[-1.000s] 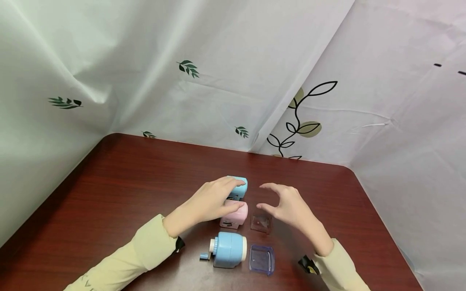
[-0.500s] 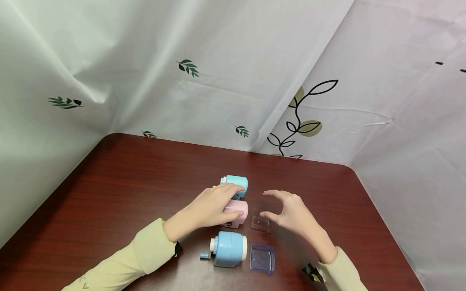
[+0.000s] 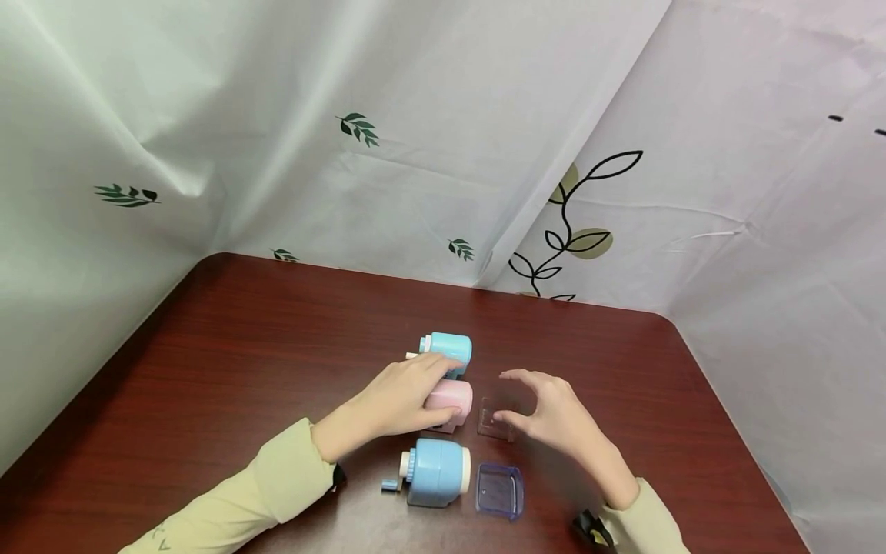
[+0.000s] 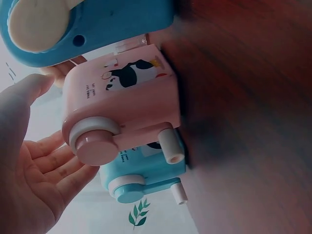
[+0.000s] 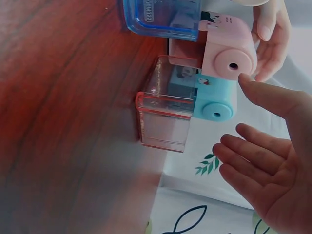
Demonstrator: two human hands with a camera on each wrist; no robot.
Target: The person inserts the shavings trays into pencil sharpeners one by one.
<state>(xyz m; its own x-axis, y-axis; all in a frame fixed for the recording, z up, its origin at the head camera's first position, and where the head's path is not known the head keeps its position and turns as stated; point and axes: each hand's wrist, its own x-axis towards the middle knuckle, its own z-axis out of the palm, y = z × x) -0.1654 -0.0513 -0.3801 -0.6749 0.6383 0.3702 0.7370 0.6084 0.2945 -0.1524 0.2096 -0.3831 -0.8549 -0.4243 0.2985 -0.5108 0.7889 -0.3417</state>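
A pink crank pencil sharpener (image 3: 450,396) with a panda print stands between two blue ones. My left hand (image 3: 398,396) arches over it, thumb on the near side and fingers on the far side. In the left wrist view a gap shows between the thumb (image 4: 36,87) and the pink sharpener (image 4: 122,92). My right hand (image 3: 557,408) is held with thumb and fingers spread apart, nothing between them. Beneath its thumb lies a clear shavings drawer (image 3: 493,427). The right wrist view shows clear red-edged drawers (image 5: 163,129) in front of the sharpeners.
A light blue sharpener (image 3: 453,346) stands behind the pink one. Nearer me is a larger blue sharpener (image 3: 436,473) with its crank to the left. Beside that lies a blue transparent drawer (image 3: 500,491). A white curtain (image 3: 388,192) rises behind the dark red table (image 3: 291,331).
My right hand has drifted slightly nearer me. The left hand has shifted slightly, showing more of the light blue sharpener. The sharpeners and drawers stay in place.
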